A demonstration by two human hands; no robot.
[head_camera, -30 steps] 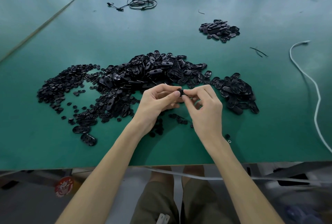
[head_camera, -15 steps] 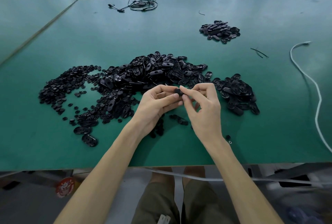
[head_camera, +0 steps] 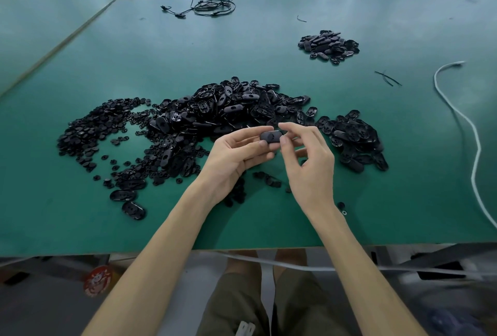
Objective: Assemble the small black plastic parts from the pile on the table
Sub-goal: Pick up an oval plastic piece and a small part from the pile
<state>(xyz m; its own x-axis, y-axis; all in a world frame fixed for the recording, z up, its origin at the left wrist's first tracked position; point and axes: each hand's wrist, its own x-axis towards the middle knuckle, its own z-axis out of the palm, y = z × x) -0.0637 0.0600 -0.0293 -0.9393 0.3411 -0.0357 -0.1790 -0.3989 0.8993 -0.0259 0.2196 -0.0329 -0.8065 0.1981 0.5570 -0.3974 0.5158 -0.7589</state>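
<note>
A big pile of black oval shells [head_camera: 228, 109] lies mid-table, with small round black pieces [head_camera: 88, 131] spread to its left and another heap of shells [head_camera: 352, 136] to its right. Just in front of the pile, my left hand [head_camera: 236, 158] holds one black oval part [head_camera: 270, 136] flat between thumb and fingers. My right hand [head_camera: 312, 168] has its index finger and thumb curled round the right end of that part. A few loose pieces [head_camera: 269, 178] lie on the table under my hands.
A smaller separate heap of black parts [head_camera: 328, 45] sits at the far right of the green table [head_camera: 269, 61]. A white cable [head_camera: 476, 142] runs down the right side, and a black cable [head_camera: 212, 7] is coiled at the far edge. Two black shells [head_camera: 129, 202] lie near the front left.
The part between my fingertips has turned and now shows its full oval face. My right hand has shifted slightly right, to the part's end. My left hand keeps its hold.
</note>
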